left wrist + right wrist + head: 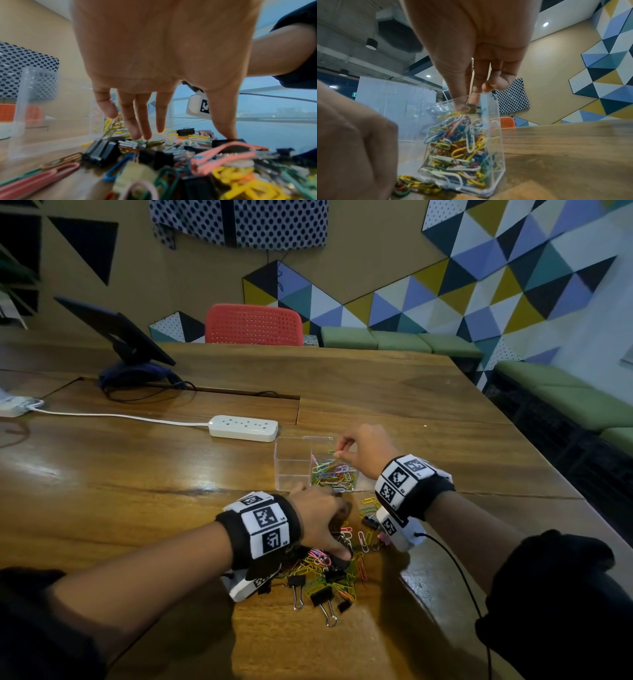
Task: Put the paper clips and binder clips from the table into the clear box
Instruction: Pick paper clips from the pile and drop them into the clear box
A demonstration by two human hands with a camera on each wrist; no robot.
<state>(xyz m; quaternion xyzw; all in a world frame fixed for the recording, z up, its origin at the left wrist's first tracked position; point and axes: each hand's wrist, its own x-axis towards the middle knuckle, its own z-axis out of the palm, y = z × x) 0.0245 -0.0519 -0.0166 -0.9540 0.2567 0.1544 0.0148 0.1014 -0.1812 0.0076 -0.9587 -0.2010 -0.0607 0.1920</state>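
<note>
The clear box (293, 465) stands mid-table with two compartments; the right one holds many coloured paper clips (458, 148), the left one looks empty. My right hand (338, 453) hovers over the right compartment and pinches a few paper clips (468, 110) between thumb and fingers. A loose pile of paper clips (329, 571) and black binder clips (320, 597) lies on the table in front of the box. My left hand (187, 136) reaches down onto this pile with straight, spread fingers (145, 134). Its thumb rests on a black binder clip (228, 142).
A white power strip (244, 428) with its cable lies behind the box. A tablet on a stand (126, 337) is at the far left and a red chair (253, 325) beyond the table. The wooden table's edge (534, 440) runs along the right.
</note>
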